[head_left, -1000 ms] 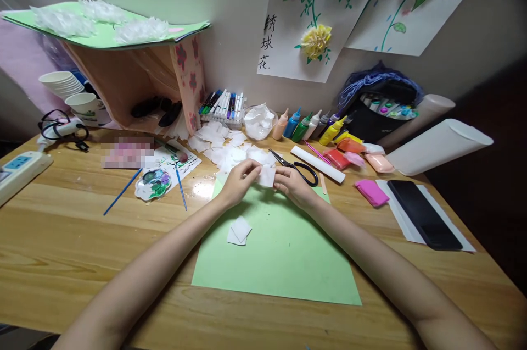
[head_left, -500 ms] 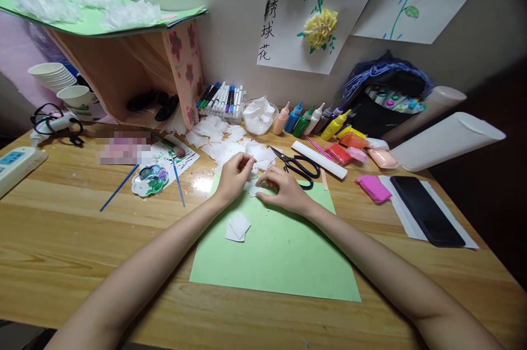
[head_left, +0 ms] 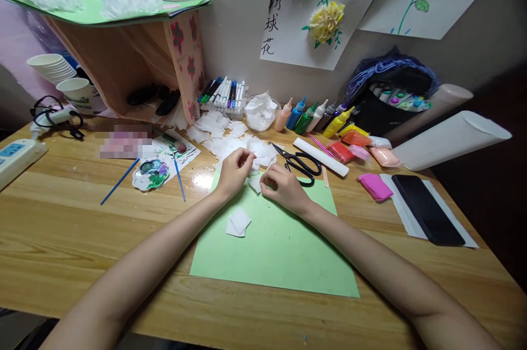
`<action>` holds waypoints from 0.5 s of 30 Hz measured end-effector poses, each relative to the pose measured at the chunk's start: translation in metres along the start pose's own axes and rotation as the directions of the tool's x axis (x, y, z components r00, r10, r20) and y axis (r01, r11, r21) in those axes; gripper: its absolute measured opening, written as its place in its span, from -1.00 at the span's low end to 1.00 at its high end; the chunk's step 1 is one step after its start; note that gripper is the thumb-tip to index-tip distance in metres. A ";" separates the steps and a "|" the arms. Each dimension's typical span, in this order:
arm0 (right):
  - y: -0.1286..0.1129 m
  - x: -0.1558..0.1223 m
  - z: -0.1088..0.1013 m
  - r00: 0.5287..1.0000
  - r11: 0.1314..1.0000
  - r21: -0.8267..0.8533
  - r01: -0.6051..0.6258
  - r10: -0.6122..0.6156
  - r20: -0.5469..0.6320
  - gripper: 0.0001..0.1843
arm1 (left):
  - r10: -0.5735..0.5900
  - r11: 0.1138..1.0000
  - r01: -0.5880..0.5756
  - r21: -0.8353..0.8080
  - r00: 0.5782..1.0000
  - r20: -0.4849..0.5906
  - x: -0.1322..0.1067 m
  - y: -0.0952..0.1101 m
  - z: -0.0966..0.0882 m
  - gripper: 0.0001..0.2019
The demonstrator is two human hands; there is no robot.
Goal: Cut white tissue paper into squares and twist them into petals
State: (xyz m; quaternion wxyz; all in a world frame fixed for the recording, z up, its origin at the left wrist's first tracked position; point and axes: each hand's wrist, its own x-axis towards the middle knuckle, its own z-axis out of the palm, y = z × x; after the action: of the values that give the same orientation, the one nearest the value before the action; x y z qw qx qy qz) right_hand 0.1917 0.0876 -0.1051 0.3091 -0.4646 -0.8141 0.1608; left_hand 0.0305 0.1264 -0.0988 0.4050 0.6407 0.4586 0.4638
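Observation:
My right hand [head_left: 285, 188] is closed, its thumb and fingertips pinching the edge of a small white paper square [head_left: 254, 183] over the top part of a green sheet [head_left: 275, 251]. To its left my left hand [head_left: 234, 175] is also closed in a pinch; whatever may be between its fingertips is too small to make out. Two white paper squares [head_left: 237, 222] lie overlapping on the green sheet, below my left hand. Just beyond both hands spreads a pile of loose white paper pieces [head_left: 224, 144]. Black-handled scissors [head_left: 297, 162] rest to the right of the pile.
Paint bottles [head_left: 307, 118], a clear bowl of white paper [head_left: 261, 111] and markers [head_left: 224, 92] line the wall. At left are a paint palette [head_left: 150, 175] and blue brushes [head_left: 119, 181]. A white roll [head_left: 321, 156], clay packets [head_left: 375, 187] and a phone [head_left: 428, 209] lie right.
My right thumb and fingers have closed from a wider curl into a pinch at the paper square, which now shows more clearly. My left hand stays nearly in place. The view has shifted slightly.

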 end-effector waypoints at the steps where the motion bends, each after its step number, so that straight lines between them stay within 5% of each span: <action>1: 0.000 0.000 0.000 1.000 1.000 0.007 -0.005 0.005 -0.012 -0.91 | 0.000 1.000 0.000 0.000 1.000 -0.006 0.000 0.000 0.000 -0.84; 6: 0.000 0.001 -0.006 0.996 0.996 0.084 -0.024 0.031 -0.081 -0.93 | -0.005 0.999 0.006 0.034 1.000 -0.027 0.000 0.001 -0.001 -0.82; 11: 0.003 0.002 -0.010 0.989 0.991 0.071 0.115 -0.121 0.089 -0.86 | -0.004 0.999 0.005 0.031 0.999 -0.034 -0.001 0.000 -0.001 -0.83; 15: 0.001 0.002 -0.007 0.993 0.996 0.013 0.093 -0.094 0.069 -0.94 | 0.017 0.999 -0.016 0.048 1.000 -0.026 -0.001 0.001 -0.001 -0.84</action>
State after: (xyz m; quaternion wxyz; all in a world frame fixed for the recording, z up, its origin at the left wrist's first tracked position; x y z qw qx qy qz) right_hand 0.1959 0.0891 -0.1000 0.2899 -0.4187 -0.8445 0.1660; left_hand 0.0299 0.1250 -0.0980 0.3797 0.6477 0.4696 0.4646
